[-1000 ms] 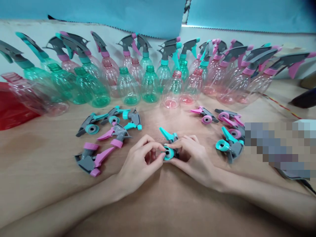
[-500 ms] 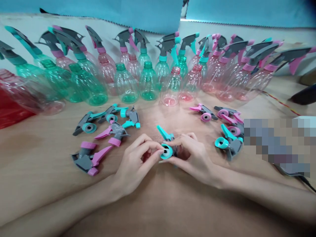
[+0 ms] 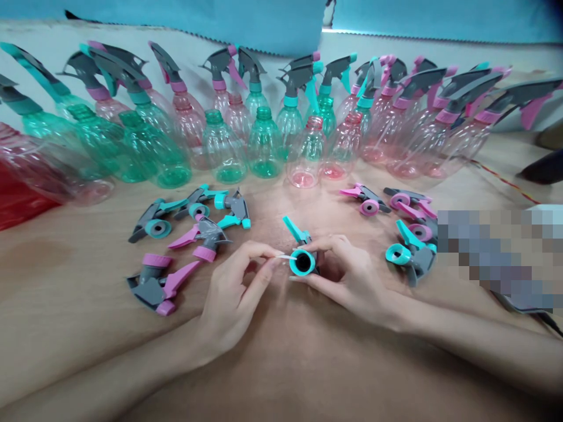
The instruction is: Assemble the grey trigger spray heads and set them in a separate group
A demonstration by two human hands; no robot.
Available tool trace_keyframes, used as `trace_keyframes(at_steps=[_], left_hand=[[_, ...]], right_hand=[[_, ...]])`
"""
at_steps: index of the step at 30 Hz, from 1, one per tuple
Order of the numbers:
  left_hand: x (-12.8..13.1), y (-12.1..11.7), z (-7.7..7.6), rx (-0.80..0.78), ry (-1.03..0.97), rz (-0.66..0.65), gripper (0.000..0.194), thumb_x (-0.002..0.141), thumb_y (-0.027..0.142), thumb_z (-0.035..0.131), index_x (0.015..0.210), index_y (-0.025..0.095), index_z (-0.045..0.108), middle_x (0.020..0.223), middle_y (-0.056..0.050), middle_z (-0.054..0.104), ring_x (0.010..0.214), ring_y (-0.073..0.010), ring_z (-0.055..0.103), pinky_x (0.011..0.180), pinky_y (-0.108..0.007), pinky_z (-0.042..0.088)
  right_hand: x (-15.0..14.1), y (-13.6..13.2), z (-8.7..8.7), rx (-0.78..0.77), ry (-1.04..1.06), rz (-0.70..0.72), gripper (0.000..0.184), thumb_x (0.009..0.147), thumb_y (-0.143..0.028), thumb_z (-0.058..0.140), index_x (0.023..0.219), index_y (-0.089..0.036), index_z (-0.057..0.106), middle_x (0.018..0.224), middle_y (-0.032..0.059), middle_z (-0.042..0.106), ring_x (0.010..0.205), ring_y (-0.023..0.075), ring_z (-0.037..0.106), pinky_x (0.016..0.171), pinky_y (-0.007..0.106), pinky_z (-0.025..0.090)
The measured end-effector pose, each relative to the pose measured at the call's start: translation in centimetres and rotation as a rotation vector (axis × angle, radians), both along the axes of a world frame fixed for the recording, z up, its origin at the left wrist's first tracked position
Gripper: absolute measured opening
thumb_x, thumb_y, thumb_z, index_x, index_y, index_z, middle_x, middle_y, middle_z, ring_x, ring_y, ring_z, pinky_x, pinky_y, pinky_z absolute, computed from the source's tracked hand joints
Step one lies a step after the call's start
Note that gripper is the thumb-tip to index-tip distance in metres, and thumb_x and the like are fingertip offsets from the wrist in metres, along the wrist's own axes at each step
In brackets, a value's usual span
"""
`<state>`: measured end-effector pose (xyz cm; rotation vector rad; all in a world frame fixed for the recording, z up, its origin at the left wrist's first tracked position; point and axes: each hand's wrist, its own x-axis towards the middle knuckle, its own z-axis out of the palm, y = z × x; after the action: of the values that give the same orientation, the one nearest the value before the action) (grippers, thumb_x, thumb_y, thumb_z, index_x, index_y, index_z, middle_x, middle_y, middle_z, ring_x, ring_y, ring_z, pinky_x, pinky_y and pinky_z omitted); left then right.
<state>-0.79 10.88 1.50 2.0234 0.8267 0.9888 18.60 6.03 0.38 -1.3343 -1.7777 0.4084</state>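
Observation:
My right hand (image 3: pixel 352 284) grips a grey and turquoise trigger spray head (image 3: pixel 302 264) between thumb and fingers. Its turquoise collar faces me, showing a dark hollow inside. Thumb and forefinger of my left hand (image 3: pixel 237 296) pinch a thin white washer (image 3: pixel 287 257), seen nearly edge-on at the collar's left rim. To the left lie several loose spray heads, among them a pink and grey one (image 3: pixel 157 284) and a turquoise one (image 3: pixel 153 223). On the right, a turquoise spray head (image 3: pixel 412 255) lies close to several pink ones (image 3: pixel 368 206).
Along the back stand clear pink and green bottles, some open-necked like the green bottle (image 3: pixel 265 146), others fitted with spray heads. A red object (image 3: pixel 21 193) sits at the left edge. A pixelated patch covers something at right, near a twisted wire (image 3: pixel 501 176).
The white washer, earlier seated in the turquoise collar, is now out of it in my left fingers. My left hand has drawn slightly left, and the collar's inside shows dark.

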Motion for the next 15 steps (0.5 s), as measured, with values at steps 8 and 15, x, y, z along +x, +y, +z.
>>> trace_keyframes(at_steps=[8,15], left_hand=[[0.05,0.1,0.3,0.048,0.036,-0.049,0.01,0.086,0.017,0.056,0.092,0.021,0.063,0.087,0.0,0.064,0.079,-0.0122,0.06,0.067,-0.024,0.049],[0.27,0.22,0.42,0.158,0.052,0.004,0.01,0.085,0.016,0.057,0.087,0.021,0.065,0.086,-0.001,0.063,0.079,-0.0126,0.06,0.069,-0.025,0.051]], right_hand=[[0.02,0.05,0.39,-0.045,-0.015,0.032,0.022,0.078,-0.024,0.064,0.099,-0.021,0.058,0.077,0.0003,0.06,0.066,0.0132,0.053,0.063,0.029,0.044],[0.07,0.06,0.09,-0.045,0.013,0.04,0.023,0.078,-0.027,0.064,0.1,-0.022,0.058,0.074,-0.001,0.059,0.065,0.0129,0.054,0.061,0.027,0.043]])
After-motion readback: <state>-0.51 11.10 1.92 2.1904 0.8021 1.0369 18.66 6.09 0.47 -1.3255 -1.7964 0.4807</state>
